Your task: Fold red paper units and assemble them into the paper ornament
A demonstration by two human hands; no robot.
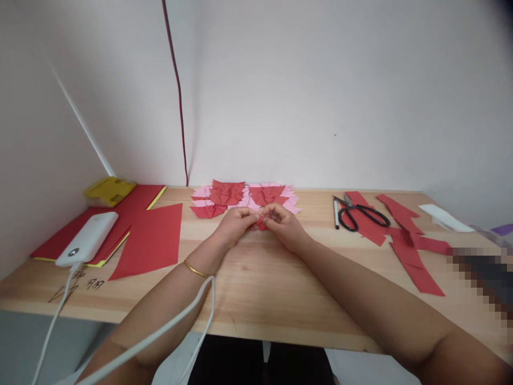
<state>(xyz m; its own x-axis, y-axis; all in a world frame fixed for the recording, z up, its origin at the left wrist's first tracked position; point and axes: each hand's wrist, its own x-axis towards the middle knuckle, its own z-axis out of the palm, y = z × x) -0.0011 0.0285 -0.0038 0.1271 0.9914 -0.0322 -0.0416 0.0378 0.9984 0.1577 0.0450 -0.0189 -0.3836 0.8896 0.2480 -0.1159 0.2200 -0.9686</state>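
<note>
Between my two hands, just above the middle of the table, is a small piece of red paper (262,223), mostly covered by fingers. My left hand (239,222) pinches it from the left. From the right, my right hand (285,224) closes on it with thumb and fingertips. The exact shape of the folded paper is hidden. Right behind the hands lie pleated paper pieces in red (227,192) and pink (250,199), grouped near the wall.
At left, red sheets (154,240), a white power bank (88,238) with a cable, and a yellow packet (110,191). At right, black-handled scissors (363,211), a pen (336,214) and red paper scraps (417,267). A white cable (168,315) crosses my left forearm.
</note>
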